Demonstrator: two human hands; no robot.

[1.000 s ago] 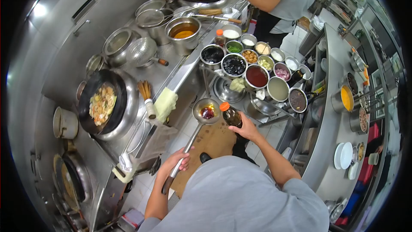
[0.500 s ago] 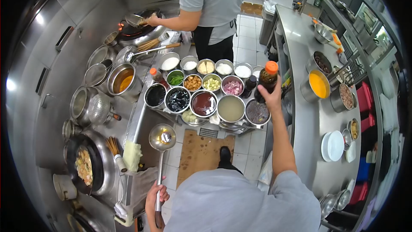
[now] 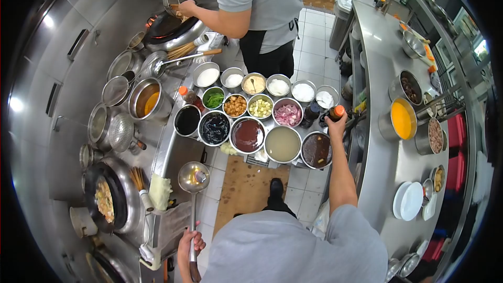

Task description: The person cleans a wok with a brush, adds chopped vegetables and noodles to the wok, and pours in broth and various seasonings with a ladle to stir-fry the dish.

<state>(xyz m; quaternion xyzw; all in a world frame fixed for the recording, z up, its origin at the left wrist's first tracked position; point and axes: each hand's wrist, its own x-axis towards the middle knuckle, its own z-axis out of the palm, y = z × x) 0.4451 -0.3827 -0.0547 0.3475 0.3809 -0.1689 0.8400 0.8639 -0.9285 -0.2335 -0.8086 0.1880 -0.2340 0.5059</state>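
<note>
My left hand [image 3: 190,244] is closed around the handle of a steel ladle [image 3: 194,177]. A little amber liquid lies in the ladle's bowl, which is held over the floor. My right hand [image 3: 338,124] grips a dark bottle with an orange cap [image 3: 339,111] at the right end of the ingredient containers. Whether the bottle's base rests on anything is hidden. Dark bottles [image 3: 311,112] stand just left of it. Nearest below is a pot of brown liquid [image 3: 316,150], beside a pot of cloudy pale liquid [image 3: 283,143] and a pot of dark red sauce [image 3: 247,134].
A wok with cooked food [image 3: 105,202] sits at the left. Behind it are strainers and a pot of amber oil [image 3: 149,100]. A co-worker [image 3: 262,5] works at another wok [image 3: 170,25]. The steel counter [image 3: 382,167] on the right bears white plates [image 3: 407,200] and a yellow-liquid pot [image 3: 402,119].
My right hand has brought the bottle lower, to the containers' right end. The ladle in my left hand has shifted slightly left. The co-worker's hand and strainer have risen.
</note>
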